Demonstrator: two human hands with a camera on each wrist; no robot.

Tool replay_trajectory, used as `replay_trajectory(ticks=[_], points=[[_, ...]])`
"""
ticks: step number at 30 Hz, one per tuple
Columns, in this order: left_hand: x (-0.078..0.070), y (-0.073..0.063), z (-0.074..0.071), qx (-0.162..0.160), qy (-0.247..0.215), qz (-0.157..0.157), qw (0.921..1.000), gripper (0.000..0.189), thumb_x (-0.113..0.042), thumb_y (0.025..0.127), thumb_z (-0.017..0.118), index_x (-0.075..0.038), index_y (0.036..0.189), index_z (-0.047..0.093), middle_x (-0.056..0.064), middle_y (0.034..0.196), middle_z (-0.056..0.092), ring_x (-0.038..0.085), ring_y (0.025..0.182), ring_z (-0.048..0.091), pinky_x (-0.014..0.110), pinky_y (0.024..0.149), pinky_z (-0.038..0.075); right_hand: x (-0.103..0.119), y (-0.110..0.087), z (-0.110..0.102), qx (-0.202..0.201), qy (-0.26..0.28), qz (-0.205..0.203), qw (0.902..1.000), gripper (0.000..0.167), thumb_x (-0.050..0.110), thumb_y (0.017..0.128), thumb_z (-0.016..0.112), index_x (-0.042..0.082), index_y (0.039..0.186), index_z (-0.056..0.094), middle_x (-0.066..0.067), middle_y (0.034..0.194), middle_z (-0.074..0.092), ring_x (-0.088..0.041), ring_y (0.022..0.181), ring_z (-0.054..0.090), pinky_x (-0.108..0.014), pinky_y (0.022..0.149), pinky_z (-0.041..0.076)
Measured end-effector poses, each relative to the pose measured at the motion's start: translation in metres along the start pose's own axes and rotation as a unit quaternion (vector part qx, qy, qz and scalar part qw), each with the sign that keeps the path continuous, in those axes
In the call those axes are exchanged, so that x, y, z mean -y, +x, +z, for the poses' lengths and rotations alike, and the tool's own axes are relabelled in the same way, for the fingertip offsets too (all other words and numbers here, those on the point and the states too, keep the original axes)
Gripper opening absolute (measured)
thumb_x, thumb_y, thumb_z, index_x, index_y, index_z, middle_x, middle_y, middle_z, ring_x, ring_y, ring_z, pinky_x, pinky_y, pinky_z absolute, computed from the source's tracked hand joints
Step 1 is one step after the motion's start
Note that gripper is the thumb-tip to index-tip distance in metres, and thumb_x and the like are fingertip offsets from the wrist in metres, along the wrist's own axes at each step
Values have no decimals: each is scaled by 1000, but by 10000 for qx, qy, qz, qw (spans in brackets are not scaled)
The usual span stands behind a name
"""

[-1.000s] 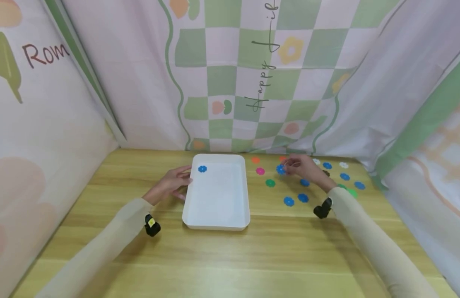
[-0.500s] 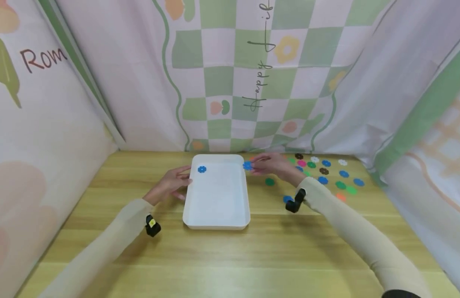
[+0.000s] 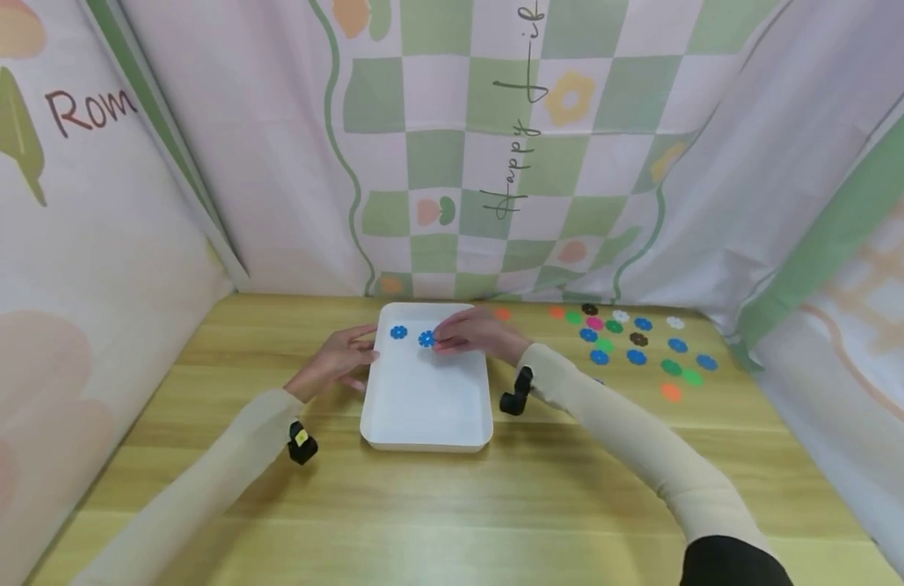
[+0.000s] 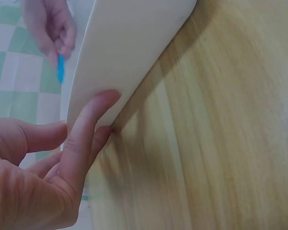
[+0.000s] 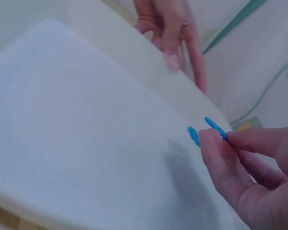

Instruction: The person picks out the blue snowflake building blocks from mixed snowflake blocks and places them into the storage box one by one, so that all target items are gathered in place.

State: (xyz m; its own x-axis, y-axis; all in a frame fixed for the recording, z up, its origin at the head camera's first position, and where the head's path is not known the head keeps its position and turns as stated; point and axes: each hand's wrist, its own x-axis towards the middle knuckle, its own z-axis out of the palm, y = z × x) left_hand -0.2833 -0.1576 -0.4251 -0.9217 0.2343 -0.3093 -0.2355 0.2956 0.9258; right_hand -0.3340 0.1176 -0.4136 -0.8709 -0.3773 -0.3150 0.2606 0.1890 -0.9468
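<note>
Near mid-frame, the right hand (image 3: 475,332) pinches a blue flower piece (image 3: 425,338) by its edge over the white tray (image 3: 425,407), while the left hand (image 3: 339,356), fingers apart, touches the tray's side, presumably to keep it from sliding.

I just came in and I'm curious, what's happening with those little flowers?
A person's right hand pinches a blue flower piece over the white tray, near a second blue flower lying in it. The left hand rests against the tray's side. More flower pieces, in several colours, lie to the right on the wooden table.
</note>
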Motion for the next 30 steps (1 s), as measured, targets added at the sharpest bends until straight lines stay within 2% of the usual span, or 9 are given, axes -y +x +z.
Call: replay_trajectory(ticks=[4, 7, 12, 16, 18, 23, 30], points=[[-1, 1, 1, -86, 44, -119, 9999, 65, -5, 107, 58, -11, 165, 29, 25, 163, 39, 43, 138, 55, 33, 63, 67, -4, 6, 13, -19, -416, -164, 9990, 26, -1, 100, 66, -15, 122, 69, -22, 109, 78, -16, 90, 79, -37, 95, 64], [0, 1, 2, -103, 50, -125, 9999, 65, -5, 106, 58, -11, 165, 30, 25, 163, 40, 43, 138, 55, 32, 61, 67, -5, 11, 23, -21, -568, -242, 9981, 26, 1, 100, 67, -14, 120, 71, -22, 110, 78, -17, 91, 79, -36, 95, 64], [1, 2, 0, -70, 0, -82, 9999, 66, -3, 106, 58, -11, 165, 30, 25, 162, 41, 43, 138, 55, 31, 59, 66, -6, 20, 39, -88, -258, -209, 9994, 24, -3, 97, 68, -16, 116, 71, -25, 103, 78, -22, 86, 80, -37, 88, 67], [-2, 2, 1, -59, 25, -94, 9999, 66, -3, 105, 57, -11, 165, 30, 25, 162, 41, 44, 137, 56, 33, 63, 68, -6, 27, 51, -364, -27, -70, 9993, 20, -9, 93, 71, -19, 110, 72, -31, 97, 76, -26, 74, 79, -38, 78, 68], [-4, 2, 2, -62, 82, -104, 9999, 66, -3, 106, 56, -11, 166, 29, 25, 162, 41, 44, 136, 57, 35, 66, 68, -5, 30, 57, -543, -94, 8, 9985, 19, -10, 90, 73, -18, 107, 73, -30, 93, 76, -24, 68, 78, -36, 74, 69], [-5, 1, 3, -70, 144, -161, 9997, 66, -3, 106, 55, -11, 166, 28, 25, 163, 39, 45, 137, 56, 34, 66, 68, -8, 33, 65, -709, -662, -95, 9952, 15, -10, 89, 75, -16, 103, 74, -26, 88, 78, -18, 62, 75, -30, 67, 68], [-2, 0, 2, -88, 136, -150, 9998, 65, -4, 106, 56, -12, 166, 29, 25, 163, 39, 44, 139, 54, 32, 62, 67, -8, 30, 63, -775, -1687, -762, 9797, 11, -4, 93, 72, -11, 102, 74, -25, 90, 77, -21, 65, 75, -31, 64, 68]])
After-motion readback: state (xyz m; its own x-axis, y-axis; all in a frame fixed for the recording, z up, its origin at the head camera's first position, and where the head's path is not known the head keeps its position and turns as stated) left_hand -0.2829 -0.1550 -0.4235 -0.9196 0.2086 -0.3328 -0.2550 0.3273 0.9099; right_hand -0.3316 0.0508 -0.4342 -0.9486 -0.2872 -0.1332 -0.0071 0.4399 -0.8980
